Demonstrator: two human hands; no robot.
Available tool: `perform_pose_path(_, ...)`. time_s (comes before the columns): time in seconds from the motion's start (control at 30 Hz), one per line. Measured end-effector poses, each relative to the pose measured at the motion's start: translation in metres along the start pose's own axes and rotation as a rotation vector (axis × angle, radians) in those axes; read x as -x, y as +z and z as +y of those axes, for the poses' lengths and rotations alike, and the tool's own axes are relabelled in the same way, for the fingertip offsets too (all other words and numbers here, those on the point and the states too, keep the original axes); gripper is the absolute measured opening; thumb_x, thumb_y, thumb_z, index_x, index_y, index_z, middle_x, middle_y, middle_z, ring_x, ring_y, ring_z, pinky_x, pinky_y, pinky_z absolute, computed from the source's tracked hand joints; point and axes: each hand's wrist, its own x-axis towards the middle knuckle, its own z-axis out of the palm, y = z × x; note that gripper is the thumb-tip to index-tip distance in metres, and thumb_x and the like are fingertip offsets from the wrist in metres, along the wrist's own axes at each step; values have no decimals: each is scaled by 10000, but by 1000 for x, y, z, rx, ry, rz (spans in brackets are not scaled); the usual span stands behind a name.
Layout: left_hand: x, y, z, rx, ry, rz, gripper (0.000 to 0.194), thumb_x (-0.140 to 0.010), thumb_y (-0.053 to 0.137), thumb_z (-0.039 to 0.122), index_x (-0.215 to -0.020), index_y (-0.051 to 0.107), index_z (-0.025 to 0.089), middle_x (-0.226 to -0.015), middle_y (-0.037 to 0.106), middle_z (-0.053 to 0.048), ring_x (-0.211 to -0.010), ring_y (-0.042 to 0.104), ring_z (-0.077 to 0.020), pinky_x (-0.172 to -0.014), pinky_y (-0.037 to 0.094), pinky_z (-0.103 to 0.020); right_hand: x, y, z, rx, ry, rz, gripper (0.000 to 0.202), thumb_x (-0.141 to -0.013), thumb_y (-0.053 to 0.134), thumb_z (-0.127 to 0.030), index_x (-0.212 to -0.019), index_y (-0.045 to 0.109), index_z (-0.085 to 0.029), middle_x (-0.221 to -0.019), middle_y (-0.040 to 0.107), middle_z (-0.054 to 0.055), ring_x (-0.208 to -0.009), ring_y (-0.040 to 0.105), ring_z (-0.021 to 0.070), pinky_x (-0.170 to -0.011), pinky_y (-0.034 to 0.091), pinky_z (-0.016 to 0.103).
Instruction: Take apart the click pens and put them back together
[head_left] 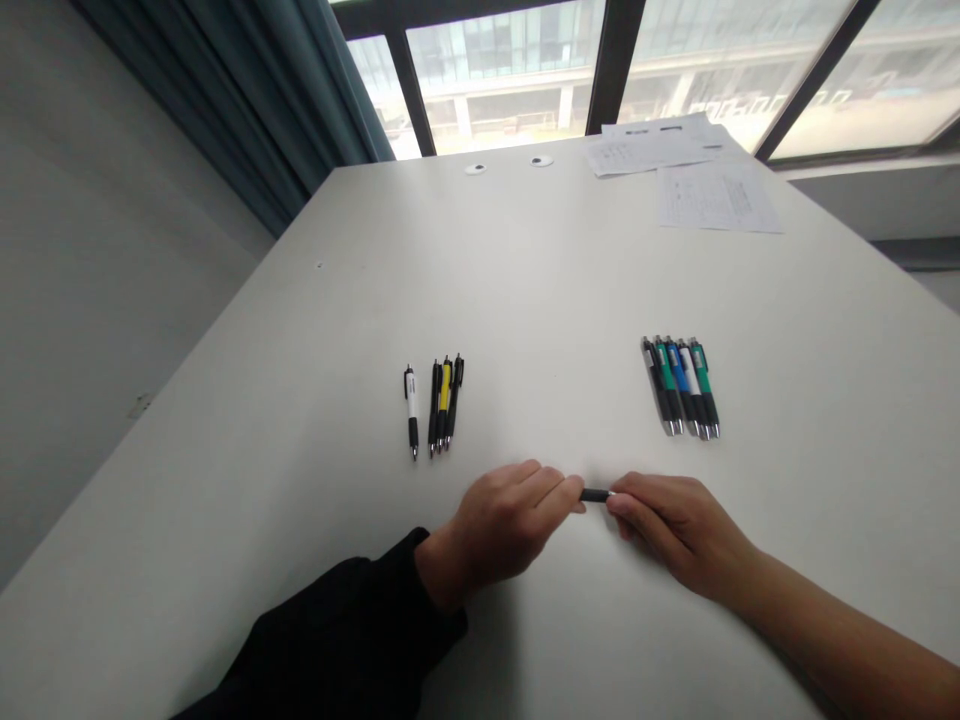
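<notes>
Between my two hands, over the near middle of the white table, is a pen with a dark grip. My left hand is closed around its left part, hiding most of it. The fingertips of my right hand pinch its right end. Farther off on the left lie a white pen with a black grip and, just beside it, a group of black pens with a yellow pen among them. On the right, several pens lie side by side, including a blue pen and a green pen.
Printed papers lie at the table's far right, by the window. Two small round white pieces sit near the far edge. A blue-grey curtain hangs beyond the table's left side.
</notes>
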Motion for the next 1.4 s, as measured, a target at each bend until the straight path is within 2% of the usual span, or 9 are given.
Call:
perform_pose_path(0.1, 1, 1, 1, -12, -22, -11, 187, -1053, 464, 249, -988, 610, 152, -746, 647, -1, -662, 596, -159, -564, 418, -303, 1, 0, 2, -11, 3, 1, 264, -1032, 470, -246, -821, 620, -194, -653, 616, -12, -581, 567, 110, -595, 434, 219)
perform_pose_path(0.2, 2, 3, 1, -20, -48, -44, 222, -1060, 438, 267, -938, 596, 171, -705, 611, 9, -613, 558, -162, -521, 358, -315, 3, 2, 4, -46, 17, 24, 172, -1014, 511, -240, -1037, 675, -197, -816, 718, 24, -700, 651, 131, -677, 495, 228)
perform_pose_path(0.3, 4, 4, 0, -30, -76, -65, 237, -1056, 435, 266, -883, 575, 182, -706, 603, 3, -606, 541, -162, -518, 330, -314, 3, 2, 5, -75, 58, 101, 229, -963, 622, -305, -1159, 668, -197, -781, 714, 13, -630, 636, 132, -615, 504, 230)
perform_pose_path(0.4, 4, 4, 0, -33, -79, -72, 234, -1040, 452, 264, -847, 561, 187, -705, 598, 0, -600, 530, -157, -519, 322, -306, 1, 2, 3, -53, 107, 94, 185, -967, 613, -351, -1010, 699, -193, -680, 670, -3, -569, 591, 128, -561, 473, 235)
perform_pose_path(0.5, 3, 4, 1, -36, -93, -71, 224, -1023, 469, 280, -847, 571, 188, -702, 600, -1, -610, 545, -155, -518, 340, -298, -1, 2, 1, -17, 108, 61, 226, -999, 549, -327, -882, 691, -195, -717, 689, 20, -624, 606, 137, -604, 475, 251)
perform_pose_path(0.73, 3, 4, 1, -19, -130, -64, 238, -1012, 464, 283, -828, 586, 195, -675, 591, 4, -586, 542, -158, -490, 328, -309, 1, 4, 4, -66, 122, 79, 198, -938, 654, -362, -1021, 665, -183, -670, 634, -10, -569, 576, 127, -544, 457, 231)
perform_pose_path(0.97, 4, 2, 1, -3, -119, -52, 229, -1015, 461, 281, -857, 601, 193, -681, 598, 9, -587, 546, -159, -490, 335, -310, 0, 2, 2, -48, 111, 34, 205, -992, 563, -338, -913, 685, -193, -711, 659, 10, -610, 565, 130, -587, 442, 247)
perform_pose_path(1.2, 3, 1, 2, 17, -129, -55, 225, -1014, 463, 281, -865, 606, 193, -682, 597, 9, -577, 535, -155, -476, 332, -309, -1, 0, 0, -74, 121, 39, 213, -949, 635, -390, -884, 679, -192, -662, 624, -7, -576, 549, 121, -535, 430, 227)
perform_pose_path(1.4, 4, 2, 2, 10, -141, -48, 240, -1022, 453, 285, -851, 594, 192, -680, 593, 9, -574, 532, -140, -476, 333, -297, 0, 1, 2, -53, 122, 41, 180, -992, 558, -321, -952, 681, -196, -738, 680, 21, -639, 593, 138, -608, 463, 250)
